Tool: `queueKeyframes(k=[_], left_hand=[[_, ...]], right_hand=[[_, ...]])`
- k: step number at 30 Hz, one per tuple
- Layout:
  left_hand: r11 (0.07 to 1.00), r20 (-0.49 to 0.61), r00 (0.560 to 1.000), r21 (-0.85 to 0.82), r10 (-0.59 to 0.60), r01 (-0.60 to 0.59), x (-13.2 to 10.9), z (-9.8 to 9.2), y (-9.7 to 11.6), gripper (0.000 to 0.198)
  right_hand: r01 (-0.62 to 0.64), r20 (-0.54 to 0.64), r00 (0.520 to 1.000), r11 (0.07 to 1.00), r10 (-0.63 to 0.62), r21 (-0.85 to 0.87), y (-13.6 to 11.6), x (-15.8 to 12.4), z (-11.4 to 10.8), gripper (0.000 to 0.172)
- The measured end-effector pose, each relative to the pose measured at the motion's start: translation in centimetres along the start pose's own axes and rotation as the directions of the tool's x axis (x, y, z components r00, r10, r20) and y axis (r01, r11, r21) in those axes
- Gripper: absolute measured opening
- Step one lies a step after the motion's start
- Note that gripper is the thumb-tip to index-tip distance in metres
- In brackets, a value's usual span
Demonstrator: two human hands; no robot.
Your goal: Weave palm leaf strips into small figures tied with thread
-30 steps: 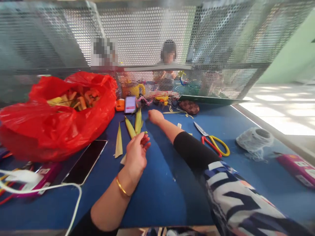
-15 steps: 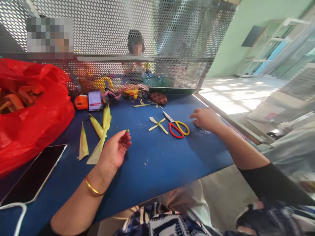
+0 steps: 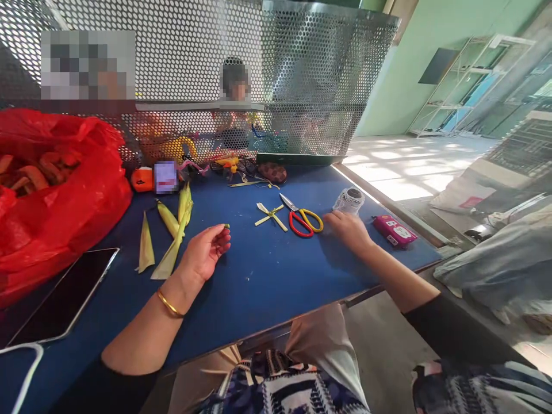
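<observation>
My left hand (image 3: 207,250) pinches a small green piece (image 3: 226,226) between thumb and forefinger; its other fingers curl loosely. My right hand (image 3: 347,230) lies low over the table, its fingers drawn together; what they hold, if anything, is hidden. Just beyond it stands a spool of thread (image 3: 354,195) in clear plastic wrap. Scissors (image 3: 301,221) with one red and one yellow handle lie open to its left. Beside them is a cross of pale husk strips (image 3: 271,213). Several pale green corn husk pieces (image 3: 170,221) lie left of my left hand.
A red plastic bag (image 3: 99,195) with orange-brown pieces fills the left side, near a phone (image 3: 64,299) and white cable (image 3: 32,376). A pink pouch (image 3: 394,230) lies at right. Along the perforated metal screen (image 3: 310,75) sit an orange item (image 3: 142,179) and checked case (image 3: 272,172). A person sits beyond.
My right hand has moved left and nearer to me, uncovering the spool; the pink pouch has come into view. My left hand still pinches the green piece, almost unmoved.
</observation>
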State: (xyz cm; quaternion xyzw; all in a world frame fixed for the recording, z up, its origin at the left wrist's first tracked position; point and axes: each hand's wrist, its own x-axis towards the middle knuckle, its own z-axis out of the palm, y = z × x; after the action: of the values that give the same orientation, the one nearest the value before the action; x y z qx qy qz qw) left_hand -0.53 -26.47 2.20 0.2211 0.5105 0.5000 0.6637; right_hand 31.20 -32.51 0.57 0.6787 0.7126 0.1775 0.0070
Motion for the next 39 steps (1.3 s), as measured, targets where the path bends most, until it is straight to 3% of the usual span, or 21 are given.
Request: queueKeyframes(k=[5,10,13,16,18,19,21,23,25,26,27,28,29,30,32,34,36,39], left_hand=[[0.988,0.176,0.980,0.139,-0.094,0.070,-0.6,0.3,-0.9,0.012],[0.955,0.387,0.890,0.262,-0.239,0.142,-1.3,1.3,-1.5,0.009],[0.927,0.474,0.816,0.327,-0.331,0.185,-1.6,2.9,-2.0,0.011],[0.891,0.543,0.714,0.357,-0.443,0.282,-1.6,4.8,-2.8,0.018],[0.845,0.551,0.641,0.382,-0.534,0.375,-1.5,5.9,-3.4,0.017],[0.826,0.540,0.626,0.388,-0.563,0.409,-1.5,6.3,-3.6,0.017],[0.817,0.499,0.647,0.373,-0.576,0.440,-1.5,6.7,-4.1,0.017],[0.837,0.449,0.708,0.336,-0.545,0.432,-1.5,6.8,-4.4,0.020],[0.861,0.414,0.757,0.301,-0.505,0.410,-1.4,6.7,-4.5,0.024],[0.872,0.408,0.772,0.285,-0.487,0.399,-1.3,6.7,-4.5,0.025],[0.881,0.406,0.784,0.271,-0.469,0.387,-1.3,6.6,-4.5,0.026],[0.888,0.404,0.793,0.261,-0.456,0.378,-1.2,6.6,-4.5,0.026],[0.892,0.403,0.797,0.259,-0.449,0.372,-1.2,6.6,-4.5,0.027],[0.892,0.402,0.799,0.261,-0.448,0.369,-1.2,6.6,-4.4,0.027],[0.893,0.397,0.803,0.269,-0.445,0.362,-1.2,6.5,-4.4,0.028],[0.897,0.401,0.806,0.270,-0.435,0.349,-1.1,6.3,-4.3,0.028],[0.907,0.409,0.813,0.260,-0.414,0.331,-0.9,6.0,-4.2,0.028],[0.924,0.399,0.837,0.234,-0.375,0.302,-0.5,5.7,-3.9,0.027]], right_hand=[[0.124,-0.179,0.978,0.990,-0.110,0.073,-2.8,-2.9,0.2,0.030],[0.301,-0.369,0.891,0.952,-0.264,0.047,-6.6,-4.4,-1.1,0.031],[0.425,-0.442,0.819,0.904,-0.366,0.041,-8.7,-4.3,-1.4,0.032],[0.522,-0.473,0.760,0.852,-0.447,0.034,-10.3,-4.2,-1.1,0.033],[0.546,-0.475,0.745,0.837,-0.469,0.030,-11.0,-4.6,-0.9,0.032],[0.547,-0.470,0.748,0.836,-0.468,0.037,-11.2,-4.9,-0.8,0.032],[0.568,-0.446,0.757,0.818,-0.477,0.090,-11.1,-5.6,-1.0,0.031],[0.599,-0.428,0.766,0.775,-0.480,0.200,-10.0,-5.8,-1.5,0.028],[0.510,-0.426,0.833,0.789,-0.354,0.341,-7.8,-4.7,-2.2,0.032],[0.337,-0.402,0.901,0.845,-0.162,0.415,-6.4,-3.5,-2.6,0.034],[0.085,-0.347,0.933,0.881,0.094,0.466,-4.9,-1.9,-2.8,0.035],[-0.172,-0.291,0.896,0.866,0.336,0.470,-3.4,0.0,-3.0,0.038],[-0.359,-0.240,0.833,0.817,0.498,0.452,-2.0,2.1,-2.9,0.047],[-0.459,-0.187,0.799,0.780,0.572,0.425,-0.7,4.3,-2.8,0.059],[-0.525,-0.051,0.814,0.771,0.579,0.361,1.1,8.0,-2.1,0.072],[-0.537,0.077,0.836,0.783,0.543,0.314,2.2,10.5,-1.3,0.069],[-0.532,0.116,0.845,0.794,0.523,0.296,3.0,11.5,-0.7,0.057],[-0.538,0.083,0.837,0.788,0.540,0.300,4.2,11.1,-0.9,0.049]])
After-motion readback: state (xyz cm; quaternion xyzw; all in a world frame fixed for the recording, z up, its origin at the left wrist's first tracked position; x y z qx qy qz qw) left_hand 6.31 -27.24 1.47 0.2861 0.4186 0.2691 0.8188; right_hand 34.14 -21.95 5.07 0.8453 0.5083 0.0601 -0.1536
